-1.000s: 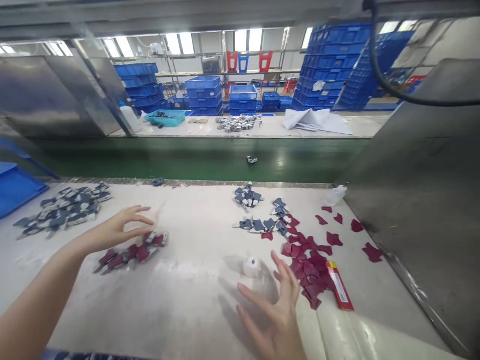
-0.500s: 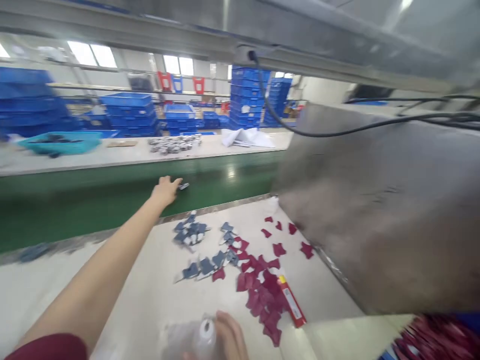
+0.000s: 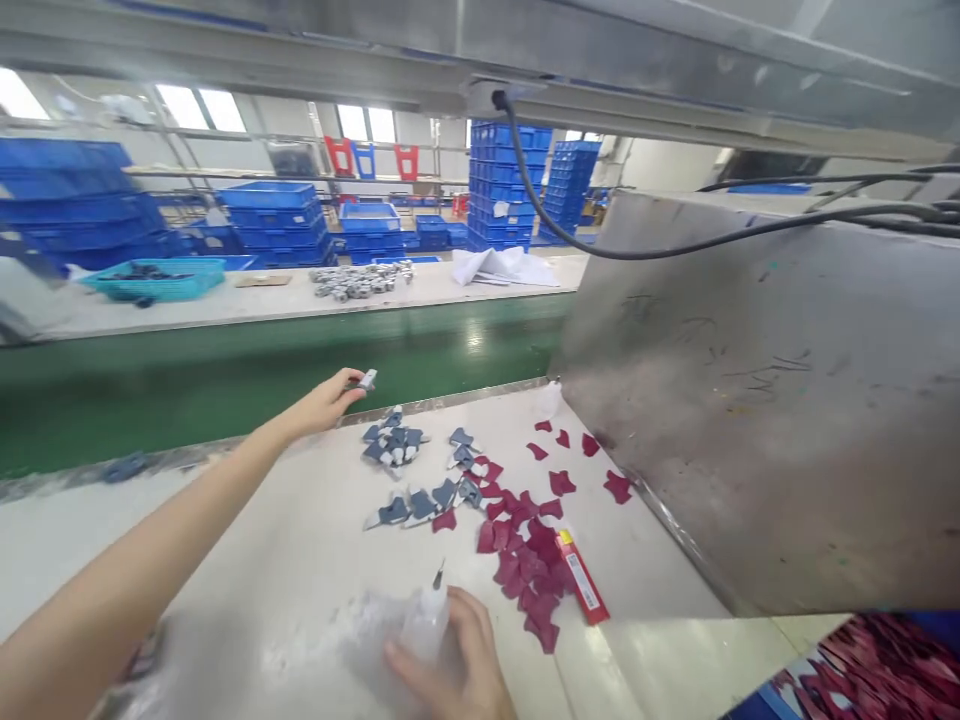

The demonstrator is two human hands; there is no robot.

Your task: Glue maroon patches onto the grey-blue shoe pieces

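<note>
My left hand (image 3: pixel 328 402) is stretched out to the edge of the green belt. Its thumb and fingers pinch a small whitish-grey piece (image 3: pixel 368 379). Low in the view, my right hand (image 3: pixel 471 655) is wrapped round a translucent white squeeze bottle (image 3: pixel 424 628), whose thin dark needle tip points up. Between the hands lie grey-blue cut pieces with white parts (image 3: pixel 395 440), some in a cluster and some in a row. Dark red cut pieces (image 3: pixel 529 575) form an overlapping pile to the right of the bottle.
A red box with a yellow end (image 3: pixel 583 580) lies beside the red pile. A large metal box (image 3: pixel 750 420) bounds the right side. Beyond the green belt (image 3: pixel 187 380) stand a turquoise basket (image 3: pixel 161 280) and small metallic parts (image 3: pixel 364 280). A black cable (image 3: pixel 600 252) hangs overhead.
My left fingers have closed on the small piece and shifted slightly toward me. The bottle in my right hand has tipped, so its needle now shows pointing up.
</note>
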